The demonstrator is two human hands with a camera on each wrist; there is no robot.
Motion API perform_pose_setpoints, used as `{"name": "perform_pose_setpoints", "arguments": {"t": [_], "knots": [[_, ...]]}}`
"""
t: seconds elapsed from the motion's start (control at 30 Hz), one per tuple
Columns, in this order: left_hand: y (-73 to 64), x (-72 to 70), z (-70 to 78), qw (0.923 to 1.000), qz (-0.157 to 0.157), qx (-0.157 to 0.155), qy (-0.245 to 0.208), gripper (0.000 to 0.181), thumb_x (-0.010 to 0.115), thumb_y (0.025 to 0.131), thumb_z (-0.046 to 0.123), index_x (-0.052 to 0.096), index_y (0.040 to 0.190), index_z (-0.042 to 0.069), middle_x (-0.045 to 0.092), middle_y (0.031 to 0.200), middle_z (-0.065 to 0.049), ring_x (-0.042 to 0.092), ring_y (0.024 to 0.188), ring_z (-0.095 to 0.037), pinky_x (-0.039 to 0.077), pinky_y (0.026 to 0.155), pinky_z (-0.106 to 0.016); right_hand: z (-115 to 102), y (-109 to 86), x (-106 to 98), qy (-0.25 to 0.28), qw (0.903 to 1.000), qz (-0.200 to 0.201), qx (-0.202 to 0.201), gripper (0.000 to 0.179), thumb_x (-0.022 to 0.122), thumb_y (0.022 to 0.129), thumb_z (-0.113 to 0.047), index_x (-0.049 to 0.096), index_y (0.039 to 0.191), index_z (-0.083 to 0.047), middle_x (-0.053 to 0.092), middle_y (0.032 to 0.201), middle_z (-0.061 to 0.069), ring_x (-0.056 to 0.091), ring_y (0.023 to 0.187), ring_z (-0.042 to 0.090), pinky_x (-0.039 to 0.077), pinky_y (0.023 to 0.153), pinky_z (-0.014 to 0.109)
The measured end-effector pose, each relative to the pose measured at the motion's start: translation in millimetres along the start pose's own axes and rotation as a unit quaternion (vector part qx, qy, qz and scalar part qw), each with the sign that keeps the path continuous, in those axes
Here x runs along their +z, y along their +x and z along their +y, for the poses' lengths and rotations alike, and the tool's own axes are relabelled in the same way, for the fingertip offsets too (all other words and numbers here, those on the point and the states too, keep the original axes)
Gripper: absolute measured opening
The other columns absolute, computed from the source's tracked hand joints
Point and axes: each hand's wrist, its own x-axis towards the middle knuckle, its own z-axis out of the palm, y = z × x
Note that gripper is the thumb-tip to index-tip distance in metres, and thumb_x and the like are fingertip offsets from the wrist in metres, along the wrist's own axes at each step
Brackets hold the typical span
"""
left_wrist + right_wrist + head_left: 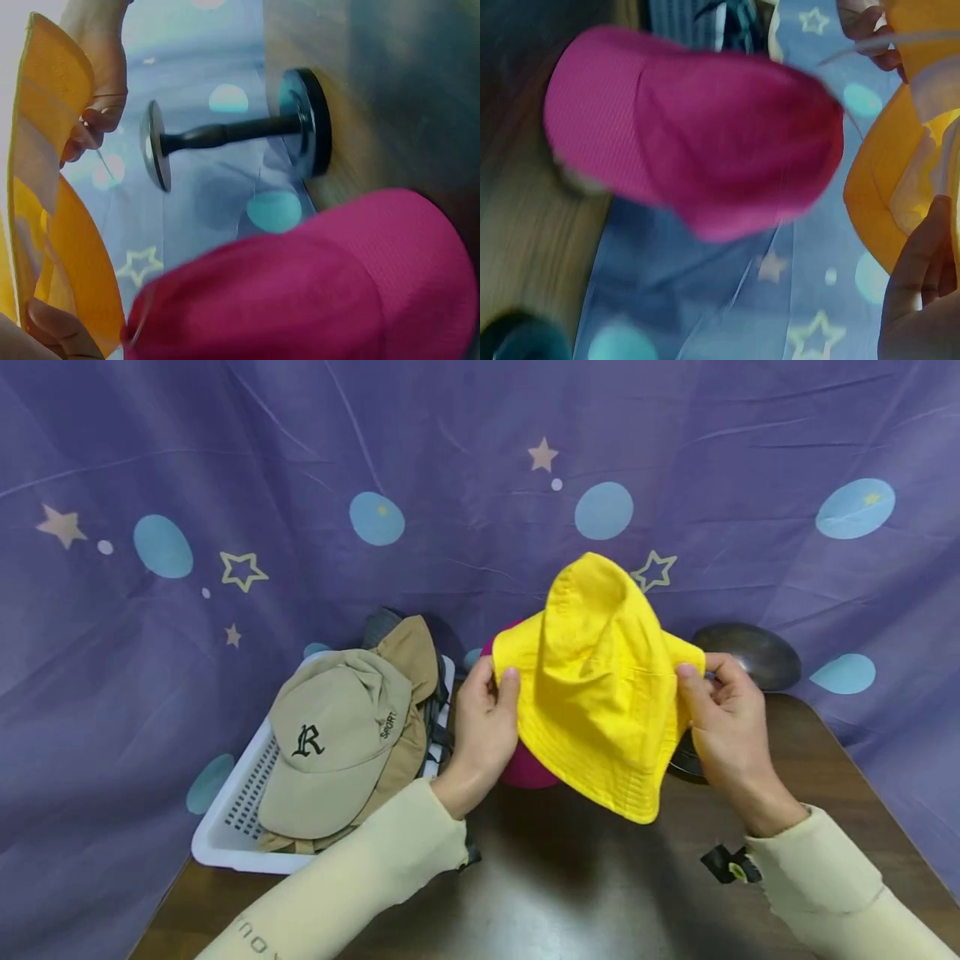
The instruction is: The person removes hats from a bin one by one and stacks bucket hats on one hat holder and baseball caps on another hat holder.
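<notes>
A yellow bucket hat (pixel 600 681) hangs in the air over the table, its crown upward and its brim spread sideways. My left hand (pixel 483 718) pinches the left side of the brim between thumb and fingers. On the opposite side, my right hand (pixel 727 714) grips the brim the same way. Behind the hat is a magenta cap (pixel 727 135), mostly hidden in the head view, raised above the table with its visor toward me. The right wrist view shows the hat's underside and its pale lining.
To the left stands a white basket (pixel 217 843) holding a beige cap (pixel 337 735) with lettering, a tan hat (pixel 420 652) and other headwear. A dark stand (pixel 232 133) with a round top and base is at the back right. A patterned purple curtain (pixel 465 460) hangs behind the wooden table (pixel 525 902).
</notes>
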Motion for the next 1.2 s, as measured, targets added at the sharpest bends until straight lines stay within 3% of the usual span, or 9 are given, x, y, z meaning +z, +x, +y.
{"name": "perform_pose_setpoints", "arguments": {"t": [0.13, 0.3, 0.4, 0.63, 0.8, 0.93, 1.03, 1.1, 1.2], "knots": [[8.5, 27.5, 6.2, 0.9984, -0.053, -0.014, 0.012, 0.015, 0.047, 0.101, 0.015, 0.056, 0.103, 0.004, 0.054, 0.080, -0.009, 0.053, 0.062, -0.017, 0.046, 0.058, -0.024, -7, 3.7, -29, 0.012, 0.9996, 0.024, -0.006, 0.010, 0.060, 0.092, -0.007, 0.056, 0.098, 0.000, 0.064, 0.067, 0.005, 0.059, 0.055, 0.013, 0.047, 0.047, 0.020], [17.6, 58.6, 14.6, 0.9892, -0.126, -0.056, 0.049, 0.016, 0.041, 0.103, 0.016, 0.054, 0.102, 0.007, 0.048, 0.075, -0.006, 0.046, 0.059, -0.015, 0.040, 0.057, -0.023, -16, 7.6, -61, -0.009, 0.9985, 0.053, -0.002, 0.009, 0.061, 0.091, -0.007, 0.057, 0.098, -0.002, 0.067, 0.068, 0.003, 0.060, 0.055, 0.011, 0.047, 0.048, 0.018], [25.1, 75.5, 17.0, 0.9856, -0.142, -0.064, 0.066, 0.014, 0.041, 0.102, 0.014, 0.054, 0.104, 0.009, 0.048, 0.076, -0.004, 0.046, 0.062, -0.015, 0.041, 0.058, -0.023, -21, 15.2, -78, -0.012, 0.9976, 0.067, -0.004, 0.008, 0.061, 0.091, -0.005, 0.057, 0.098, -0.003, 0.069, 0.071, 0.003, 0.063, 0.057, 0.010, 0.048, 0.050, 0.017], [42.8, 114.1, 3.5, 0.9886, -0.118, -0.070, 0.061, 0.009, 0.047, 0.100, 0.009, 0.053, 0.093, 0.009, 0.046, 0.074, -0.005, 0.046, 0.063, -0.016, 0.039, 0.055, -0.022, -18, 34.9, -102, -0.029, 0.9907, 0.133, 0.000, 0.011, 0.065, 0.088, -0.004, 0.057, 0.096, -0.004, 0.066, 0.066, 0.004, 0.060, 0.053, 0.010, 0.046, 0.047, 0.016], [50.3, 145.2, -15.2, 0.9897, -0.084, -0.095, 0.067, 0.006, 0.051, 0.098, 0.009, 0.057, 0.095, 0.011, 0.048, 0.073, -0.001, 0.047, 0.062, -0.013, 0.040, 0.054, -0.020, -9, 45.0, -123, -0.189, 0.9682, 0.163, 0.017, 0.008, 0.063, 0.091, -0.011, 0.057, 0.095, -0.015, 0.056, 0.057, -0.004, 0.051, 0.046, 0.005, 0.039, 0.042, 0.015], [56.6, 159.5, -24.4, 0.9892, -0.046, -0.110, 0.085, 0.009, 0.056, 0.096, 0.010, 0.062, 0.101, 0.012, 0.052, 0.071, 0.002, 0.050, 0.061, -0.011, 0.042, 0.055, -0.019, -3, 50.4, -132, -0.244, 0.9545, 0.168, 0.034, 0.008, 0.062, 0.092, -0.014, 0.056, 0.095, -0.019, 0.054, 0.055, -0.008, 0.050, 0.046, 0.002, 0.039, 0.042, 0.014], [57.8, 165.1, -31.1, 0.9870, -0.028, -0.136, 0.081, 0.012, 0.059, 0.094, 0.010, 0.066, 0.104, 0.011, 0.055, 0.071, 0.003, 0.052, 0.061, -0.010, 0.044, 0.057, -0.019, 1, 51.0, -137, -0.240, 0.9530, 0.170, 0.072, 0.007, 0.060, 0.093, -0.017, 0.054, 0.094, -0.020, 0.057, 0.057, -0.011, 0.053, 0.048, 0.000, 0.041, 0.044, 0.014], [57.2, 167.8, -35.6, 0.9839, -0.024, -0.164, 0.065, 0.013, 0.060, 0.093, 0.010, 0.066, 0.105, 0.009, 0.055, 0.070, 0.002, 0.052, 0.060, -0.011, 0.045, 0.057, -0.021, 3, 51.8, -141, -0.255, 0.9463, 0.171, 0.103, 0.007, 0.059, 0.094, -0.021, 0.051, 0.095, -0.020, 0.059, 0.059, -0.015, 0.055, 0.049, 0.000, 0.042, 0.045, 0.014], [55.8, 171.5, -42.3, 0.9755, -0.018, -0.215, 0.041, 0.014, 0.060, 0.093, 0.009, 0.067, 0.105, 0.007, 0.056, 0.070, 0.001, 0.053, 0.059, -0.011, 0.046, 0.056, -0.022, 6, 54.9, -145, -0.189, 0.9528, 0.190, 0.142, 0.011, 0.061, 0.092, -0.021, 0.053, 0.092, -0.015, 0.059, 0.062, -0.012, 0.054, 0.050, 0.002, 0.043, 0.046, 0.015]]}}
